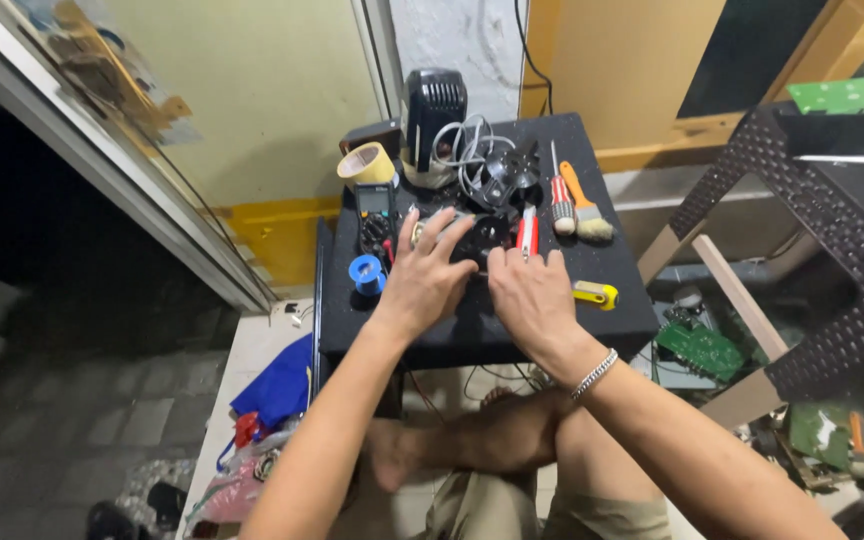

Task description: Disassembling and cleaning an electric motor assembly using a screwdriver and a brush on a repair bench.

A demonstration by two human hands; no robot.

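Observation:
My left hand (424,276) rests on the small black table (612,260) with fingers spread over a black device (480,236) at the table's middle. My right hand (532,295) lies beside it, fingers bent down onto the same spot; a silver bracelet is on that wrist. What the fingers pinch is hidden. Red-handled pliers (528,232) stick up just beyond my right hand. A black fan-like part (508,172) with grey cable lies behind the device.
On the table: a multimeter (376,215), blue solder reel (364,273), tape roll (367,163), black charger box (432,108), red screwdriver (560,195), orange brush (584,208), yellow cutter (596,294). Green circuit boards (700,348) lie right; a woven black stool (832,240) stands there.

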